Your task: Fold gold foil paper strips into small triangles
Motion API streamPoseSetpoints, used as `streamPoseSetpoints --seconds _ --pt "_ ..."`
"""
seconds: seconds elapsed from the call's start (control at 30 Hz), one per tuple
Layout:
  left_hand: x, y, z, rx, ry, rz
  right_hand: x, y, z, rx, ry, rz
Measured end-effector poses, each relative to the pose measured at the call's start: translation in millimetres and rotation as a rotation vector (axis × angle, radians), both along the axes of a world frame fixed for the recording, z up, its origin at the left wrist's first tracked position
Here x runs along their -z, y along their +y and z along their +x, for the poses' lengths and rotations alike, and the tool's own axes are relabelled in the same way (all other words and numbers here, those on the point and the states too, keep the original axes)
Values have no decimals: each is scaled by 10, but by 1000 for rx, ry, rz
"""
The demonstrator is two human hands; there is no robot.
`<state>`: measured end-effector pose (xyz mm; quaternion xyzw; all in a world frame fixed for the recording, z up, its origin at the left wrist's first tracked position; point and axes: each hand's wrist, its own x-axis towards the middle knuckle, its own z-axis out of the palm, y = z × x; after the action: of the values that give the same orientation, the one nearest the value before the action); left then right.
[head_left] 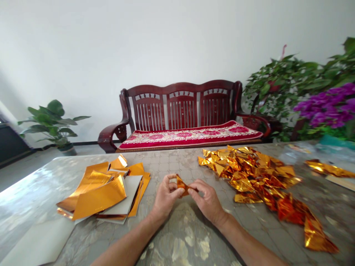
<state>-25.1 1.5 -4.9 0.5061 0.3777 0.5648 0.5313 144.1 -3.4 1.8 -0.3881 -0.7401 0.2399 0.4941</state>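
Observation:
Both my hands pinch one small piece of folded gold foil paper [181, 186] above the middle of the table. My left hand [165, 194] grips its left side between thumb and fingers. On the other side, the thumb and fingertips of my right hand [206, 199] close on its right end. To the left lies a loose stack of gold foil paper sheets [100, 199], some with their pale grey backs showing. A heap of folded gold foil pieces [244, 170] spreads to the right of my right hand, trailing towards the near right.
The patterned table [177, 240] has a pale sheet [41, 240] at its near left. Clear plastic [298, 151] and a teal item [337, 142] lie at the far right. Behind stands a dark red wooden bench [181, 107], with potted plants [54, 123] and purple flowers [327, 105] on either side.

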Motion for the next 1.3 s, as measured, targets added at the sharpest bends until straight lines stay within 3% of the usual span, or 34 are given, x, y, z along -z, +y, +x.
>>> streamPoseSetpoints --seconds 0.2,0.43,0.57,0.77,0.93,1.03,1.1,1.3 --pt "-73 38 -59 97 -7 -2 -28 7 -7 -86 9 -60" --pt "-8 73 -70 -13 103 58 6 24 15 -55 -12 -68" --pt "30 73 -48 -23 157 10 20 47 23 12 12 -72" --pt "32 30 -27 -83 259 -19 38 53 -8 14 82 -248" --pt "-56 -21 -88 -236 580 258 32 34 -4 -43 23 -270" --pt "-124 -46 -103 -159 761 380 36 30 -3 -28 27 -296" --pt "-142 -52 -88 -116 794 337 44 40 -7 -3 74 -330" --pt "-38 -14 -44 -117 596 98 38 89 -12 63 281 -402"
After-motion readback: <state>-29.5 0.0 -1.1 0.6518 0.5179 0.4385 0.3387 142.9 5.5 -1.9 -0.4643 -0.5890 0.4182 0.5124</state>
